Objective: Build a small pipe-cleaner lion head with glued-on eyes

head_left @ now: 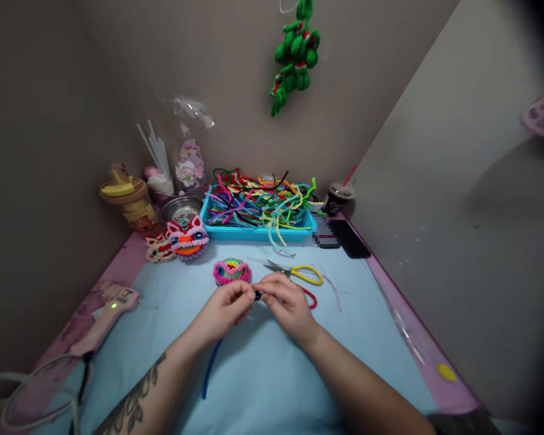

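Note:
My left hand [229,305] is closed in a pinch. A blue pipe cleaner [211,368] trails down from beneath it toward me. My right hand [290,305] meets it fingertip to fingertip, pinching a small black piece [257,295] between them; whether this joins the blue strand is hidden by the fingers. Just beyond the left fingers lies a pink, fuzzy lion-head piece [232,272] with a blue eye. Scissors [294,272] with a yellow and a red handle lie behind my right hand, blades apart, partly covered by it.
A blue tray [258,232] heaped with colourful pipe cleaners stands at the back. Finished lion heads [188,237] and a metal bowl [181,208] sit to its left. A pink glue gun [111,311] with its cord lies left. Phones [350,237] and a drink cup [339,198] are back right.

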`<move>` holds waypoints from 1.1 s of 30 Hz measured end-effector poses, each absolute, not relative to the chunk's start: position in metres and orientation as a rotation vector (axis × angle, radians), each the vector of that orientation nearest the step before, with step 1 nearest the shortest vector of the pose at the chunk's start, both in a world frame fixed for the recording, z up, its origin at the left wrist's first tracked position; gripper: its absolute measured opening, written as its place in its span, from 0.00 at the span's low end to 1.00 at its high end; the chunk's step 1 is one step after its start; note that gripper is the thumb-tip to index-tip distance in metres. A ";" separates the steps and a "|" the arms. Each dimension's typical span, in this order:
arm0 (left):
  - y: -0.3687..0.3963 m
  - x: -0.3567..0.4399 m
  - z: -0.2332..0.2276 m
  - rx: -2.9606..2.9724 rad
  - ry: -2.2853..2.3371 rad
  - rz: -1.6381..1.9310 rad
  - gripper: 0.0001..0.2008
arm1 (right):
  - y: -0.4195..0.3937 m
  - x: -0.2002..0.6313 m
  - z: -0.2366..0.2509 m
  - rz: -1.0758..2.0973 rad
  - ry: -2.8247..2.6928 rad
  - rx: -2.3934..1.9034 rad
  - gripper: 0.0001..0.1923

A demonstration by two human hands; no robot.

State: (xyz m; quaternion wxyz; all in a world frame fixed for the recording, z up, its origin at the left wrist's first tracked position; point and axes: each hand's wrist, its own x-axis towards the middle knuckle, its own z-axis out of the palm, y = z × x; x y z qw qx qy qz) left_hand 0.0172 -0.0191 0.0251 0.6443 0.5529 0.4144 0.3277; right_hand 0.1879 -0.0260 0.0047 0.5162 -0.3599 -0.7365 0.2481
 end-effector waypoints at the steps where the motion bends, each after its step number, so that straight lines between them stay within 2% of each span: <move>1: -0.019 0.018 0.025 1.252 0.943 0.751 0.19 | -0.026 0.188 0.005 0.607 -1.770 -0.855 0.11; 9: -0.022 0.022 0.020 1.149 0.951 0.798 0.21 | -0.026 0.186 0.006 0.576 -1.777 -0.842 0.07; 17: -0.022 0.024 0.014 1.093 0.996 0.815 0.22 | -0.026 0.187 0.002 0.379 -1.932 -0.834 0.06; 27: -0.022 0.022 0.023 1.038 0.988 0.810 0.13 | -0.026 0.188 0.000 0.365 -1.889 -0.816 0.05; 33: -0.023 0.022 0.020 1.085 1.001 0.843 0.13 | -0.025 0.188 -0.001 0.354 -1.862 -0.815 0.05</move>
